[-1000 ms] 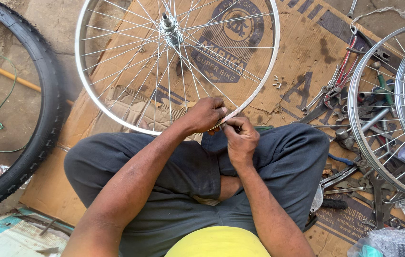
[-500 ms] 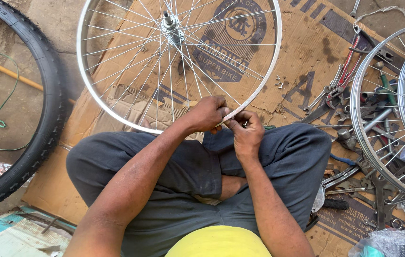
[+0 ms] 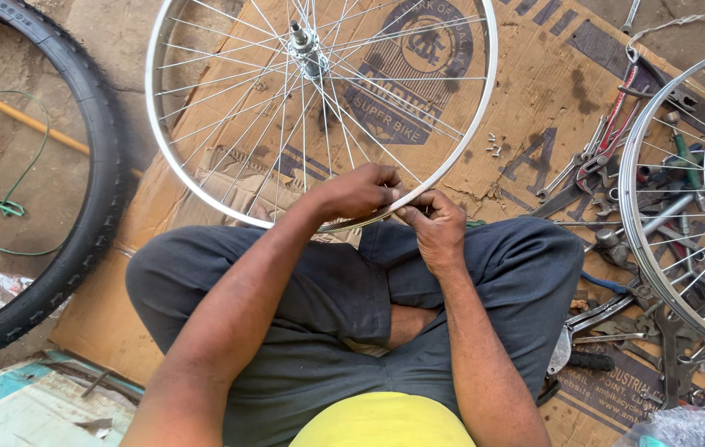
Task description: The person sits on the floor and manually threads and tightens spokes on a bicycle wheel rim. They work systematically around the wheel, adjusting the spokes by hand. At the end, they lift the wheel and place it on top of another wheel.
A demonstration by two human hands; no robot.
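A silver bicycle wheel with thin crossed spokes and a central hub lies flat on printed cardboard on the floor, just beyond the seated person's crossed legs. Its narrow rim is bare metal, with no tyre on it. The left hand is closed over the near edge of the rim; the right hand pinches the same edge just beside it. A black tyre lies left; scattered tools and more rims lie right.

The person is wearing dark grey trousers and a yellow top; both forearms are showing bare, without sleeves.
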